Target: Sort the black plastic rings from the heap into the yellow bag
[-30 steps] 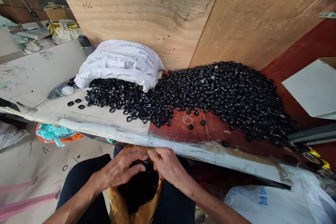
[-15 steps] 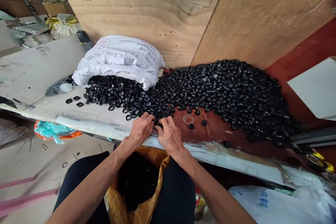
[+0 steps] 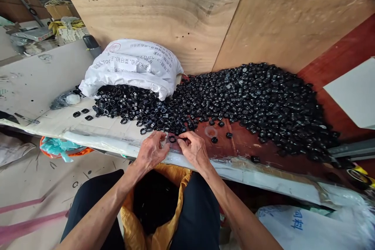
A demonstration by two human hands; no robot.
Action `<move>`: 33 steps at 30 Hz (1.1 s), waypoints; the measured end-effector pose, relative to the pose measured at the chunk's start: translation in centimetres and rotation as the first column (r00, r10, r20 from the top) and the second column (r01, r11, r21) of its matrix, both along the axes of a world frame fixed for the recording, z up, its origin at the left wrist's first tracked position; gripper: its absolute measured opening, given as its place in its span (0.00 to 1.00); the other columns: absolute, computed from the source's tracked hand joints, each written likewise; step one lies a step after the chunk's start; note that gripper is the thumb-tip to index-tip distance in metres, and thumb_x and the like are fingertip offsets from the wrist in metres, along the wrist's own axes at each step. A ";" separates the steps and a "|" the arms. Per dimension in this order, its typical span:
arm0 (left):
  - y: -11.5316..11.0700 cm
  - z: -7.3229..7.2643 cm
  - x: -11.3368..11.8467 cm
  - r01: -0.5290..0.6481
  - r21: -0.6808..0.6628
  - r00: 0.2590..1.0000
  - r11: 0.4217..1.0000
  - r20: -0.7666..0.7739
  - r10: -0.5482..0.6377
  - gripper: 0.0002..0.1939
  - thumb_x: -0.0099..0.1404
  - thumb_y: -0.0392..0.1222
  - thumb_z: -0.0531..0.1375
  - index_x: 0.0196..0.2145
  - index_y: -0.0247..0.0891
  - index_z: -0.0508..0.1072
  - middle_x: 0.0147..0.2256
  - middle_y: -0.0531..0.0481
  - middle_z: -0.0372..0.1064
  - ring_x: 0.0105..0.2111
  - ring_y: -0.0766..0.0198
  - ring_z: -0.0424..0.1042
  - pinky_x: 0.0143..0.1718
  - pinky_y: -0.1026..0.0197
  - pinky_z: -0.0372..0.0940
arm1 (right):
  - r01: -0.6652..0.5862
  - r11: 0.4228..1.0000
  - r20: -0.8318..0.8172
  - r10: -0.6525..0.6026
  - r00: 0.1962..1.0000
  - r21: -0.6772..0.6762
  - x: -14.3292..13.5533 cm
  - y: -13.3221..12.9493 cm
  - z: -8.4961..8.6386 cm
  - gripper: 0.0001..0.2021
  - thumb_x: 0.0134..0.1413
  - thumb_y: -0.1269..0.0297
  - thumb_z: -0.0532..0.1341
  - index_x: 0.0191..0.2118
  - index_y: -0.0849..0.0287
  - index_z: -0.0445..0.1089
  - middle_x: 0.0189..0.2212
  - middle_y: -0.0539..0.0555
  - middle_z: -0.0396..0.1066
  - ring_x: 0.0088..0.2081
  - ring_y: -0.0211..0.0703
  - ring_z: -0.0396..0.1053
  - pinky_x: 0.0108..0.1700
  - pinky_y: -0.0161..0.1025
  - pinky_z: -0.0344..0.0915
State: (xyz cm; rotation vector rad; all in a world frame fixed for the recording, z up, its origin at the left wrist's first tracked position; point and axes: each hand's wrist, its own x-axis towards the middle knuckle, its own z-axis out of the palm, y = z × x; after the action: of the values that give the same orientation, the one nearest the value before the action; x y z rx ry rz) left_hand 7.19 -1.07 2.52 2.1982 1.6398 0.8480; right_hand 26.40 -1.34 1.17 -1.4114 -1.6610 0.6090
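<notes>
Fingers of my left hand [image 3: 151, 150] and right hand [image 3: 193, 150], curled, have just drawn apart, leaving a black ring [image 3: 172, 139] loose between them on the worktop [image 3: 244, 144], though whether either pinches anything, I can't tell.

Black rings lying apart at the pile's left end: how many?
3: the leftmost ring, the back ring to its right, and the front ring nearest the camera. The plastic bag may hide more.
</notes>
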 end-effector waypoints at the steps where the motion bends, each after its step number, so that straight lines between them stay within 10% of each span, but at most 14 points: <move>1: 0.0 -0.3 0.3 0.018 0.011 1.000 1.000 -0.001 -0.018 0.12 0.63 0.35 0.65 0.45 0.39 0.76 0.37 0.49 0.76 0.34 0.59 0.77 0.38 0.59 0.71 | 0.014 1.000 -0.023 -0.014 1.000 -0.020 0.0 0.0 0.0 0.05 0.56 0.67 0.64 0.37 0.57 0.78 0.34 0.54 0.79 0.28 0.42 0.71 0.37 0.40 0.68; 9: 0.3 -1.1 1.8 0.054 0.008 0.999 0.999 0.009 -0.054 0.12 0.66 0.33 0.64 0.47 0.41 0.77 0.44 0.47 0.77 0.41 0.57 0.78 0.47 0.55 0.72 | -0.118 0.992 -0.293 0.098 0.951 -0.050 0.4 -0.3 0.3 0.12 0.59 0.62 0.62 0.45 0.56 0.80 0.45 0.57 0.77 0.43 0.46 0.77 0.42 0.40 0.76; 20: -0.1 -1.3 0.8 0.224 0.077 0.925 0.971 0.297 -0.237 0.14 0.69 0.35 0.62 0.52 0.41 0.76 0.47 0.45 0.77 0.42 0.60 0.78 0.43 0.57 0.75 | -0.144 0.971 -0.367 0.067 0.928 -0.189 0.2 -0.6 0.9 0.09 0.51 0.59 0.65 0.36 0.56 0.71 0.32 0.51 0.77 0.31 0.43 0.74 0.34 0.38 0.72; 33: -0.3 -1.0 0.7 0.235 -0.021 0.874 0.972 0.443 -0.201 0.15 0.67 0.37 0.66 0.51 0.40 0.76 0.41 0.48 0.78 0.35 0.64 0.76 0.40 0.59 0.75 | -0.096 0.995 -0.376 0.077 0.923 -0.030 0.2 -1.0 0.7 0.09 0.56 0.58 0.65 0.41 0.55 0.74 0.42 0.55 0.77 0.41 0.46 0.76 0.46 0.40 0.74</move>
State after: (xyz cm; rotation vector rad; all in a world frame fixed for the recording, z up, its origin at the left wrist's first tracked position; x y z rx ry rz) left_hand 7.91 -1.38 1.51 1.9119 1.1638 1.0975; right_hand 26.62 -2.31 1.84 -1.1698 -1.4127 0.9142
